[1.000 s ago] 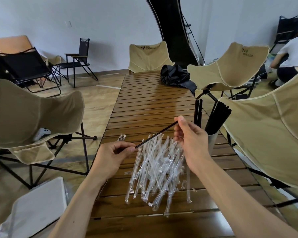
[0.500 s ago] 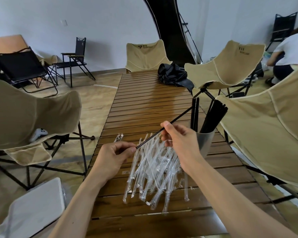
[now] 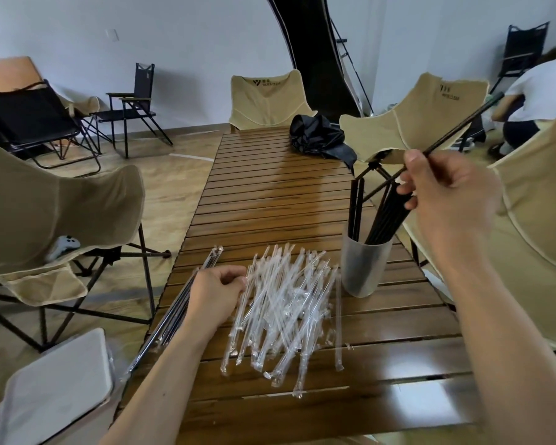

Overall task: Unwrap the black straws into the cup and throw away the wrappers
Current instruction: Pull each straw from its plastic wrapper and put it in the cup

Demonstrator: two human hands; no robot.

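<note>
My right hand (image 3: 446,194) pinches one bare black straw (image 3: 463,123) and holds it slanted above the translucent cup (image 3: 365,271). The straw's lower tip is near the tops of the several black straws (image 3: 384,216) standing in the cup. My left hand (image 3: 215,293) rests on the wooden table (image 3: 270,200) at the left edge of a pile of clear wrappers (image 3: 286,313), its thumb and fingers curled on a clear wrapper. Several wrapped black straws (image 3: 170,319) lie along the table's left edge, partly under that hand.
A white bin lid (image 3: 55,390) with a plastic liner sits low at the left. A black cloth bundle (image 3: 321,139) lies at the table's far end. Beige folding chairs (image 3: 45,207) flank the table. A person (image 3: 540,97) crouches at the far right.
My right hand has drawn the black straw fully out of its wrapper and lifted it up and right, over the cup. My left hand has sunk onto the table by the pile.
</note>
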